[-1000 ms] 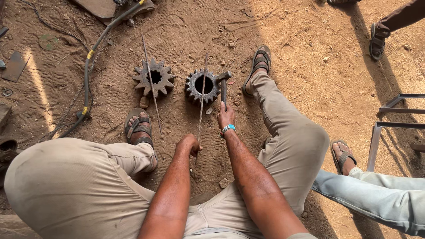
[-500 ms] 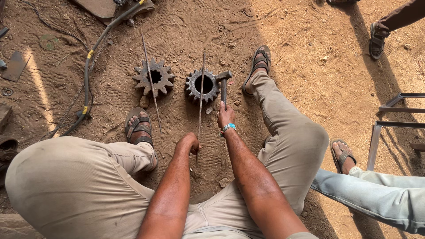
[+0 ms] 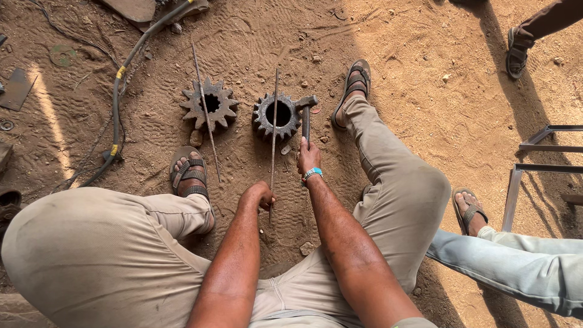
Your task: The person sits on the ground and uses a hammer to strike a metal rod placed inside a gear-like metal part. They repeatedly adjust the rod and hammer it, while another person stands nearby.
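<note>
Here the left hand (image 3: 260, 195) is closed on a thin steel rod (image 3: 274, 130) laid across the bevel gear (image 3: 276, 116) on the sand; the right hand (image 3: 308, 159) grips a hammer (image 3: 306, 114) beside it. A glancing blow could skid the rod off the teeth.

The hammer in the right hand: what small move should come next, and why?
Probably a short tap of the hammer on the gear. Its head already rests at the gear's rim, gripped by the right hand, while the left hand holds the thin rod across the bore.
</note>
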Demonstrator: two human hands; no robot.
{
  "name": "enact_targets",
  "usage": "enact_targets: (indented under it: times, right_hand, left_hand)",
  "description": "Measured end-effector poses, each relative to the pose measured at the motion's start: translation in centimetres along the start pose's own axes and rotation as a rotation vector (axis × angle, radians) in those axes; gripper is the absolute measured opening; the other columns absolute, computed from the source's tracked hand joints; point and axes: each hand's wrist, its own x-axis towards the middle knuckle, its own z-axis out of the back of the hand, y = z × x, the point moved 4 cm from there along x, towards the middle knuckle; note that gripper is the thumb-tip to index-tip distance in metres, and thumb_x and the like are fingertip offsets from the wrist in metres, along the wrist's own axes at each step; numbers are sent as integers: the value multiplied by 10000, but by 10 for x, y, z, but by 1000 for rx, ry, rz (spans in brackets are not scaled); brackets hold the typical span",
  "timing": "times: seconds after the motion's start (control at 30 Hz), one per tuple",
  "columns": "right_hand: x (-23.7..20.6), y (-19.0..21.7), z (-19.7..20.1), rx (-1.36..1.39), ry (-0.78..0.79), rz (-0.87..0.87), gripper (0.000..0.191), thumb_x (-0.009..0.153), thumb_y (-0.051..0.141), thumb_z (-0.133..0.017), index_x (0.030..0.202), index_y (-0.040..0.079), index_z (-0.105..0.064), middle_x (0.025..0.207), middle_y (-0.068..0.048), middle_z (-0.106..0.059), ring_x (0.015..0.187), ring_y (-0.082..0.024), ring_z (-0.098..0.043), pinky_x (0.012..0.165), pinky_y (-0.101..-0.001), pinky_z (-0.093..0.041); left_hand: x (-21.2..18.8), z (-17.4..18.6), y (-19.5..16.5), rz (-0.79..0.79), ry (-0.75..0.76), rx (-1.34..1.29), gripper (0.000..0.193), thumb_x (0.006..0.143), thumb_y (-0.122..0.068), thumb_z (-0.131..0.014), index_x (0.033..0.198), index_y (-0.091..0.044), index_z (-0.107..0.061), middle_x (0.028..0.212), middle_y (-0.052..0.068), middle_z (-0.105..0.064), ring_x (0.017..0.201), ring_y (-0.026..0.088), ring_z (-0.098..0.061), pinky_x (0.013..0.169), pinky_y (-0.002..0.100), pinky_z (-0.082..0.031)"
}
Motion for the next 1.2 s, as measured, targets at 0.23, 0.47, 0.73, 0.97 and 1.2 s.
enact_targets:
  times: [0.23,0.47,0.73,0.97,1.2]
  right_hand:
    - [0,1,0,-36,-11,23,447,1056,498,-500,906,88,-594,573,26,-528,402,-95,-493,330,-297,-397]
    - [2,0,-1,-9,6,11,442,1052,500,-490,904,95,-583,572,30,-521,400,-94,-478,332,-298,-385]
    - [3,0,0,27,6,27,443,1058,493,-501,906,87,-593,575,32,-516,411,-87,-482,340,-287,-387]
    - [0,2,0,82,31,-1,451,1053,497,-502,902,80,-580,566,32,-504,397,-94,-460,331,-297,-366]
    - [8,-3,-3,49,-12,17,467,1053,507,-503,921,75,-624,572,26,-505,403,-98,-460,330,-298,-366]
  left_hand:
    - [6,2,-3,-86,-12,-160,274,1085,-226,-521,1255,-48,-641,899,91,-723,717,162,-680,691,375,-624]
    - [0,17,-35,-291,-143,-226,328,1078,-314,-503,1327,-129,-610,881,51,-694,705,139,-630,671,377,-584]
    - [1,10,-58,-389,-53,-429,355,1101,-358,-443,1268,-119,-644,879,37,-678,709,112,-648,699,365,-634]
    - [-7,11,-35,-325,73,-451,334,1092,-311,-469,1148,-59,-682,855,67,-745,624,134,-631,561,299,-586]
    - [-37,4,-36,-348,217,-549,285,1074,-267,-489,1103,-32,-649,910,134,-778,646,180,-723,593,316,-637]
